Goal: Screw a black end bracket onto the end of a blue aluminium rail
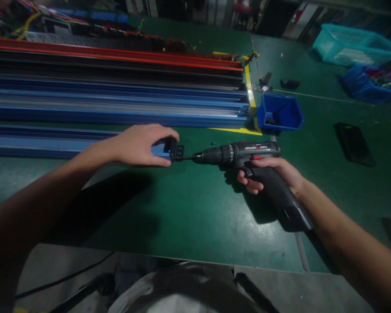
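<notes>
My left hand (140, 144) is closed over the end of a long blue metal rail (35, 145) lying on the green table (189, 213). A black end cap (176, 152) sits on that rail end. My right hand (273, 174) grips the handle of a black cordless drill (247, 155). The drill lies level, its bit pressed against the end cap. A small dark screw (213, 143) lies on the table just behind the drill's chuck.
Long blue, black and red rails (117, 87) are stacked at the back left. A small blue bin (280, 113) stands beside their ends. A black phone-like slab (354, 143) lies to the right. Teal (352, 43) and blue crates (371, 84) sit far right.
</notes>
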`<state>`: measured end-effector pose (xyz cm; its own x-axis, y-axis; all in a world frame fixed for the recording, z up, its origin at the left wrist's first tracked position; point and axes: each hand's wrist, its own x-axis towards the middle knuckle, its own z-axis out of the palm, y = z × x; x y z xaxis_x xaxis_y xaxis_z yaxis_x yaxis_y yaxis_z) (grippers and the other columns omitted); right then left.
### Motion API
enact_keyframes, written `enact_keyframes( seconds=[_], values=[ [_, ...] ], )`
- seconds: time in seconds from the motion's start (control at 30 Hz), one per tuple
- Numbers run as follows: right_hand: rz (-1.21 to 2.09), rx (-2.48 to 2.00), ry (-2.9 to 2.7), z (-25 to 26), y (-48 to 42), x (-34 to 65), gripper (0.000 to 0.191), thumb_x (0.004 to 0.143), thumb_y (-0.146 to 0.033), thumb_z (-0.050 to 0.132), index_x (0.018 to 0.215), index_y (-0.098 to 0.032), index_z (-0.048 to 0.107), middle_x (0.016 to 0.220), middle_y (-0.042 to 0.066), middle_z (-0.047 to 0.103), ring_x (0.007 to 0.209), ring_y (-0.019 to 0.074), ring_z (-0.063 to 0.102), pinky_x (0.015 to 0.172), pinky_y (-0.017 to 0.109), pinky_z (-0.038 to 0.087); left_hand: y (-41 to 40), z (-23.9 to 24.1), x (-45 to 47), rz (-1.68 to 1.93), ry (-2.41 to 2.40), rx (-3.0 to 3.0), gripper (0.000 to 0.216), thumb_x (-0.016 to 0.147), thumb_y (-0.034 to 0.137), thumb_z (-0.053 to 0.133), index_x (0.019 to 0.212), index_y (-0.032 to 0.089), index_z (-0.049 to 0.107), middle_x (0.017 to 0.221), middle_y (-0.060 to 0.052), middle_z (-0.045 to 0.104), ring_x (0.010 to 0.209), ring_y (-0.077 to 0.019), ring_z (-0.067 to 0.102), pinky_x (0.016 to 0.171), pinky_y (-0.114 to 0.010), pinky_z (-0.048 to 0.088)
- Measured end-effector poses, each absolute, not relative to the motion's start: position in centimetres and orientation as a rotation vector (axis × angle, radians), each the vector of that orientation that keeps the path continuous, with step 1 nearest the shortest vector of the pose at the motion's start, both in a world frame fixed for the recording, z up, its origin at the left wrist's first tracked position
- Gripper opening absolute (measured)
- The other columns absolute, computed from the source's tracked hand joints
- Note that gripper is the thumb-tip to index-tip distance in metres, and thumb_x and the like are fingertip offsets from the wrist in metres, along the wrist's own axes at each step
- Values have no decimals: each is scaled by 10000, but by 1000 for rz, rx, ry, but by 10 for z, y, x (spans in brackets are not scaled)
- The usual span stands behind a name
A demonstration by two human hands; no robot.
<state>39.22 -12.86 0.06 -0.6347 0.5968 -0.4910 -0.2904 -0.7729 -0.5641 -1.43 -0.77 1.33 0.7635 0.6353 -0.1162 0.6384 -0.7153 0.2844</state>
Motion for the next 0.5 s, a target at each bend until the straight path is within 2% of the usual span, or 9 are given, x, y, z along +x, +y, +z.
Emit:
enact_keyframes(
  seconds=[0.5],
  values=[
    [2393,-935,-606,1,-129,391,335,946,-351,763,1062,-38,791,936,131,770,625,114,591,684,268,581,-7,12,-16,-18,969,2672,779,888,748,680,1508,282,602,1488,-94,685,1320,-348,656,1111,-434,492]
  ],
)
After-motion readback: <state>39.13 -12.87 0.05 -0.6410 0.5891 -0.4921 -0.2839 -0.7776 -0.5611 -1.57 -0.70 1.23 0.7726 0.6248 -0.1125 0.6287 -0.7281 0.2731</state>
